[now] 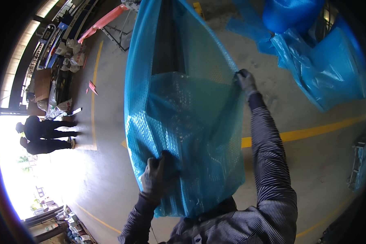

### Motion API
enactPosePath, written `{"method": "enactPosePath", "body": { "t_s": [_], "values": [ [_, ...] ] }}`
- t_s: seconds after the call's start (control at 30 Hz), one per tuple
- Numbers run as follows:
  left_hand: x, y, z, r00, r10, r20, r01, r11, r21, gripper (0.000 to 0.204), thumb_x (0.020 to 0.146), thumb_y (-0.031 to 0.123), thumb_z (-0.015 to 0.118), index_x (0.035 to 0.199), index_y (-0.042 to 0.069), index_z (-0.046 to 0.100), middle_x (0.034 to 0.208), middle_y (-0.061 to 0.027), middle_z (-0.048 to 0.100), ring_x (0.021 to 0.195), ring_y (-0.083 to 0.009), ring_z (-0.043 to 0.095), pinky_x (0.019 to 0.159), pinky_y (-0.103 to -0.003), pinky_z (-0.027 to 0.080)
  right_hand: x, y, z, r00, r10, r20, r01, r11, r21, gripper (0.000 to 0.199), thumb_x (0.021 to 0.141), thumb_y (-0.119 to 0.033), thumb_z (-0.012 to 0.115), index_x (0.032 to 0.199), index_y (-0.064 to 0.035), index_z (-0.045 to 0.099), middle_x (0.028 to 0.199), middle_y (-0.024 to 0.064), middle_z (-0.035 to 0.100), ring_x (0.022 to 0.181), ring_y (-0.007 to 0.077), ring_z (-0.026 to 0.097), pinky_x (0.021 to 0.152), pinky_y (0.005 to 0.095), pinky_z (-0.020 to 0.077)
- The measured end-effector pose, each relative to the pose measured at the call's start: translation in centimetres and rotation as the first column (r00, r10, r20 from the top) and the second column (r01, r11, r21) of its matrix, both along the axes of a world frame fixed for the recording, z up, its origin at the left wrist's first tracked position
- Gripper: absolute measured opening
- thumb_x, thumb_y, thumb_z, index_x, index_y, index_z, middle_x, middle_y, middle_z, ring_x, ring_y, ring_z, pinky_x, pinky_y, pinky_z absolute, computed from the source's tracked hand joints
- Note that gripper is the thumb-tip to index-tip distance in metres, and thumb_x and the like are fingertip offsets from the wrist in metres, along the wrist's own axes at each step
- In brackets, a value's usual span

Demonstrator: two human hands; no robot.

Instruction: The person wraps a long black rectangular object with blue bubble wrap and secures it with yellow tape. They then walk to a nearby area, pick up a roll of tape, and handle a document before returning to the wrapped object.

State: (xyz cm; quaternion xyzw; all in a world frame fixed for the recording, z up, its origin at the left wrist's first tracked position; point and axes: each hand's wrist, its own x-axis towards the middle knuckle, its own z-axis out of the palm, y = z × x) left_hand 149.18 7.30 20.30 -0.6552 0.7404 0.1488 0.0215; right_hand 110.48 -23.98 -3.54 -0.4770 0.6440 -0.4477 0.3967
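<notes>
concrete floor [313, 162] with yellow lines lies below. left hand [156, 179] clenches the blue bubble wrap [183, 122] at its lower edge, right hand [246, 81] pinches its side; it seems mid-wrapping around a dark object [168, 40], needing even tension next.

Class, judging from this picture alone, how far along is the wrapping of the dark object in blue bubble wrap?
Done: the blue bubble wrap already covers most of the dark object. In hand: the left hand grips the wrap's lower part, the right hand its right edge. Left: the object's top shows bare, and no tape or fastening is visible.
</notes>
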Motion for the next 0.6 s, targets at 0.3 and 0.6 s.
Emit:
{"method": "enactPosePath", "body": {
  "t_s": [0.3,0.6],
  "values": [
    [-1.2,-7.4,5.4,0.984,-0.082,0.16,0.035,0.961,0.275,0.067,0.085,0.05,0.081,0.135,0.009,0.065,0.108,-0.0196,0.068,0.096,-0.0375,0.072,0.084,-0.046,0.059,9.4,0.7,19.2,0.871,0.481,-0.096,-0.488,0.87,-0.068,0.03,0.101,-0.031,0.07,0.105,-0.0024,0.062,0.087,0.007,0.064,0.083,0.0143,0.064,0.072,0.0289,0.0513],
    [-9.6,-12.9,-4.1,0.888,-0.445,0.117,0.459,0.87,-0.18,0.066,0.099,0.039,0.061,0.154,0.005,0.046,0.151,-0.0234,0.049,0.138,-0.0469,0.046,0.123,-0.061,0.025,6.0,1.6,13.0,0.802,0.567,0.188,-0.577,0.656,0.487,0.046,0.099,-0.03,0.071,0.133,0.0005,0.062,0.117,0.01,0.071,0.094,0.017,0.068,0.086,0.0343,0.0567]
  ]
}}
